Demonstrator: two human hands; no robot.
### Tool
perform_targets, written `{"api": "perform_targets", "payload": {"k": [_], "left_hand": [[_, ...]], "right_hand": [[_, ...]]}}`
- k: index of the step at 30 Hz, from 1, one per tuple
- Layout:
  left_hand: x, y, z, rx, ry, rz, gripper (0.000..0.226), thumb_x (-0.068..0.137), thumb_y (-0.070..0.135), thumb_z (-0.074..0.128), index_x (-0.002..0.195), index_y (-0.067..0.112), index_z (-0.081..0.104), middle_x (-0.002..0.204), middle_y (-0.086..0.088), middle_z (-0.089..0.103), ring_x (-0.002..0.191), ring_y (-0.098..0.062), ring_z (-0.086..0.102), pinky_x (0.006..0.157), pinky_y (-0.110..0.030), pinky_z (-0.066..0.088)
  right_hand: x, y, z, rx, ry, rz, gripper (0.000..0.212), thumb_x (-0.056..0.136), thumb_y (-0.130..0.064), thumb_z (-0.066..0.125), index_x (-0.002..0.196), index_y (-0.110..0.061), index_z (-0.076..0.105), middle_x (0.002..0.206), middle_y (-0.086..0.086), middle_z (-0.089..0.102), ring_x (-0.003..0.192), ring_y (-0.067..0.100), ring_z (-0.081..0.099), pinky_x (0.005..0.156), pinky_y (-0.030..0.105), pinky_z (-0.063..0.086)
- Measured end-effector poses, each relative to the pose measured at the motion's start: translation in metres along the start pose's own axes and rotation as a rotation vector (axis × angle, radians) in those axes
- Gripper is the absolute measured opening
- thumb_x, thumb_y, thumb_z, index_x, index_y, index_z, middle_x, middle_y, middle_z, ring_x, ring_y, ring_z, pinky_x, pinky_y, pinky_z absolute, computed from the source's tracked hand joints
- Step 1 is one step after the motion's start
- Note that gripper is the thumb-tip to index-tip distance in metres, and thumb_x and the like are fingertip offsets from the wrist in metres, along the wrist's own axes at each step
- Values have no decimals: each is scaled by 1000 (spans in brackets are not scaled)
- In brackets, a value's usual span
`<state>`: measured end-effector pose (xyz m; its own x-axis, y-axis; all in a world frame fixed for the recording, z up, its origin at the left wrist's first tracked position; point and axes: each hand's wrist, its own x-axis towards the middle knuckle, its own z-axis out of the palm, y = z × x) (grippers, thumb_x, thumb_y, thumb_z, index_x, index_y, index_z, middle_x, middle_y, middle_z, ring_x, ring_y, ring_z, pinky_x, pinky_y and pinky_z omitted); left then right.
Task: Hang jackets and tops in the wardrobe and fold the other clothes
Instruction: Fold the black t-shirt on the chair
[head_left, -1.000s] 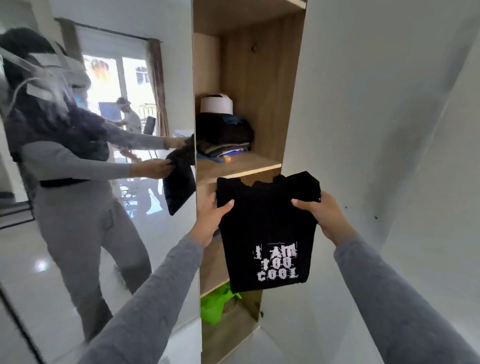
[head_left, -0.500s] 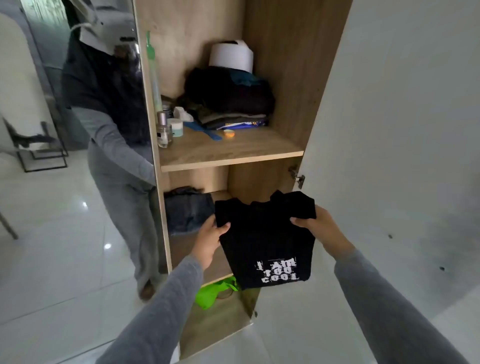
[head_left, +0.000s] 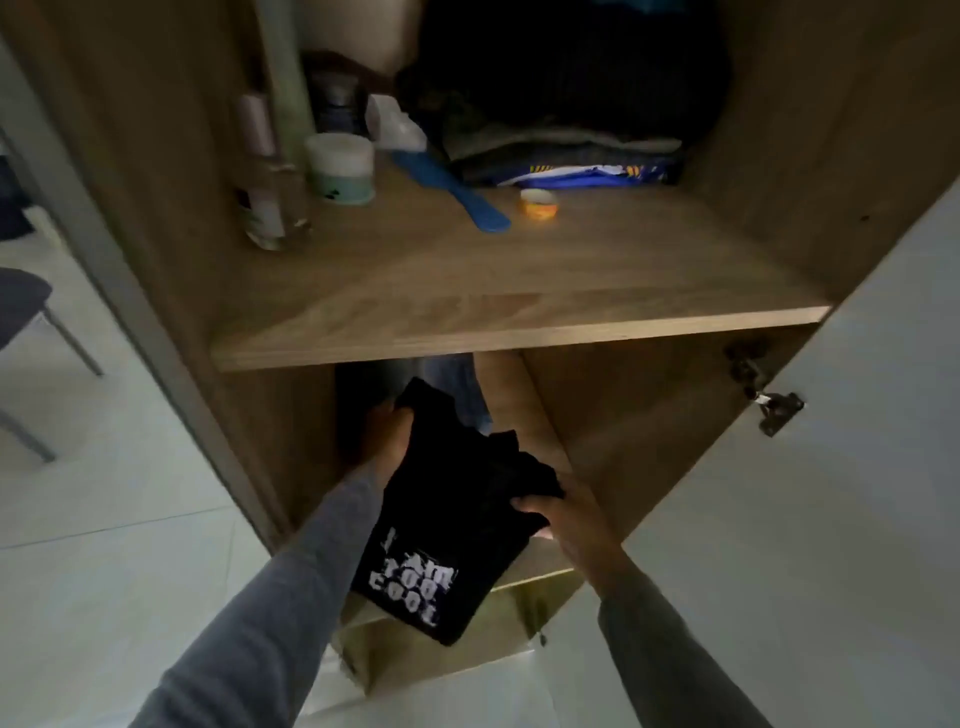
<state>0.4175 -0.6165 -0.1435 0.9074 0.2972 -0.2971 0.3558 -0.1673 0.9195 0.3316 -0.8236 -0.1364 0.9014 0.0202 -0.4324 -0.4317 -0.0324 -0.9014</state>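
A folded black top (head_left: 447, 519) with white lettering hangs between my two hands at the mouth of the wardrobe's lower compartment. My left hand (head_left: 387, 436) grips its far upper corner, reaching in under the wooden shelf (head_left: 519, 332). My right hand (head_left: 563, 514) holds the other top corner, fingers curled over the cloth. Behind the top lies folded blue denim (head_left: 457, 389), partly hidden by the shelf edge. The top's lower end hangs out over the lower shelf's front edge (head_left: 540, 577).
On the wooden shelf stand a glass bottle (head_left: 270, 202), a white jar (head_left: 340, 169), a blue brush (head_left: 449, 189), an orange tin (head_left: 539, 202) and a stack of folded clothes (head_left: 566, 150). The white wardrobe door (head_left: 831, 493) stands open on the right. A chair leg (head_left: 72, 343) is at left.
I have come closer and leaned down toward the wardrobe. Both hands have carried the black top forward into the lower compartment, the left hand now under the shelf.
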Motion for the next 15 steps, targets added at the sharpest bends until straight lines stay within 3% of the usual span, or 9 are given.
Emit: {"api": "perform_targets", "payload": {"k": [3,5,7,9,11,12,15], "left_hand": [[42,1,23,269,-28,167,33,86,22,53,115,8,58,109,-21,58,86,-29,57,77,-32,42],[58,-19,46,419,-67,220,46,85,23,59,130,15,51,128,-15,54,112,-32,54,93,-41,45],[58,-61,67,475,-99,167,61,84,22,60,141,17,38,145,-10,38,133,-30,38,107,-42,34],[47,-117,75,505,-45,36,65,82,25,61,142,16,36,147,-11,35,135,-29,34,109,-39,32],[29,-175,71,507,39,-180,72,79,36,64,141,13,35,143,-16,38,130,-32,39,105,-41,36],[18,-197,68,527,78,-245,77,79,42,64,141,10,32,142,-19,38,128,-34,40,103,-42,37],[2,-226,62,650,171,-301,80,88,48,56,143,0,24,142,-23,34,127,-35,37,100,-37,35]], "right_hand": [[39,21,0,164,118,44,19,86,11,54,98,-1,63,99,6,67,88,20,66,75,27,52],[67,47,-12,151,247,88,19,87,10,54,106,11,58,109,20,63,105,38,60,81,37,49],[93,82,-31,87,350,156,30,87,5,57,114,15,53,110,28,61,105,46,58,77,39,51],[107,107,-46,78,385,221,29,88,2,55,115,12,53,112,28,59,102,44,59,79,40,51],[116,131,-61,40,403,278,8,88,5,52,90,-1,56,101,24,60,106,47,57,87,47,49],[121,138,-69,6,402,295,17,89,6,52,80,-9,53,93,20,59,105,47,57,90,49,48],[127,154,-82,-19,299,315,20,89,2,56,79,-14,52,82,10,59,97,41,60,93,50,48]]}}
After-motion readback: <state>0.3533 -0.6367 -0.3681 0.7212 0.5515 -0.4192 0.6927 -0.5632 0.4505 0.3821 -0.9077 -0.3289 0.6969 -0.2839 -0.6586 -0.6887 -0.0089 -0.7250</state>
